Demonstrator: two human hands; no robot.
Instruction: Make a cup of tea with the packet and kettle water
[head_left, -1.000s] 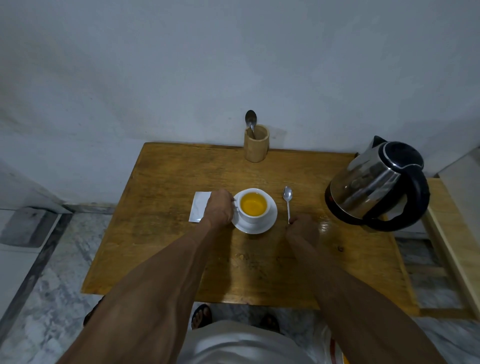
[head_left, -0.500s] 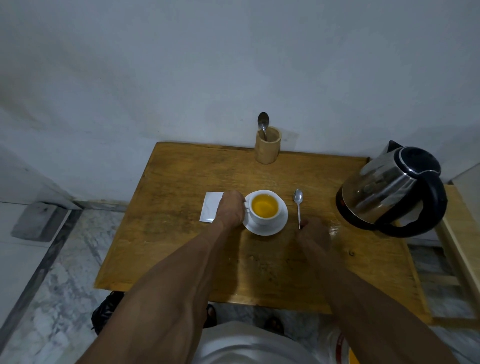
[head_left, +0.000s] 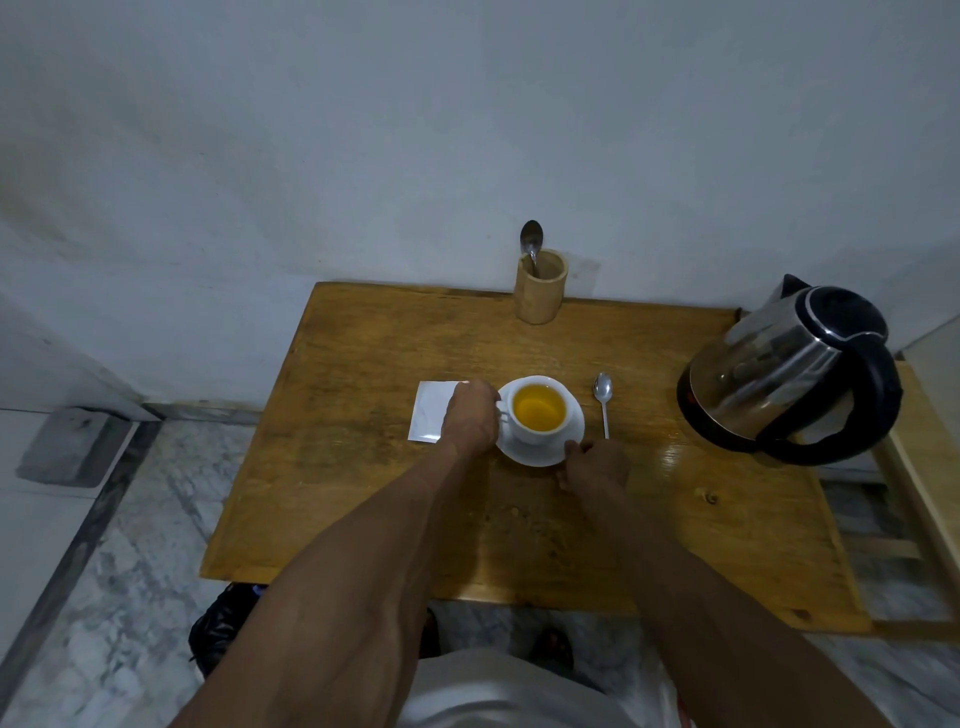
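Observation:
A white cup (head_left: 537, 410) of amber tea stands on a white saucer (head_left: 575, 428) at the middle of the wooden table (head_left: 363, 493). My left hand (head_left: 470, 418) is closed on the cup's handle at its left side. My right hand (head_left: 595, 465) pinches the saucer's near right rim. A white packet (head_left: 428, 415) lies flat just left of my left hand, partly hidden by it. A steel teaspoon (head_left: 603, 397) lies on the table right of the saucer. The steel and black kettle (head_left: 789, 371) stands at the table's right edge.
A bamboo holder (head_left: 540, 293) with a spoon (head_left: 531, 244) in it stands at the table's back edge against the wall. A lighter wooden frame (head_left: 924, 467) adjoins the table on the right. A dark bag (head_left: 223, 629) lies on the marble floor below the table's front left.
My right hand left the teaspoon's handle end and moved left onto the saucer's rim. The spoon stays on the table. My left hand stays at the cup's handle.

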